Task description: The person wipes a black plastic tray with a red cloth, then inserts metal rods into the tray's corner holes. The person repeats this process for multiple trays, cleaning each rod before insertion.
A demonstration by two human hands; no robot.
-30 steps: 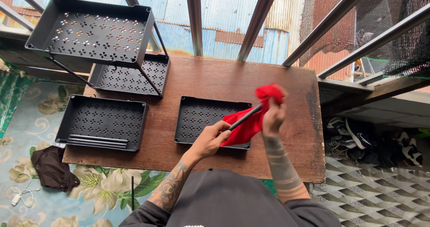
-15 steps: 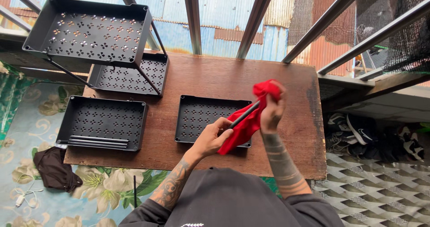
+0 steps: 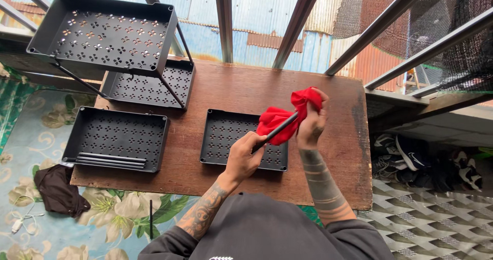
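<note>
Right of centre, my left hand [image 3: 245,156] pinches the thin black rod [image 3: 275,131], stiff and light; my right hand [image 3: 311,124] bunches the soft red cloth [image 3: 282,117] around it.

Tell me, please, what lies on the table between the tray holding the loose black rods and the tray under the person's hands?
Only bare wood: in the head view, a strip of the wooden table separates the rod tray from the tray beneath the hands.

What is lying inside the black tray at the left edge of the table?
Inside the left black tray, a few thin black rods lie together along its near wall. The rest of its perforated floor shows bare. What lies under the tray is hidden.
</note>
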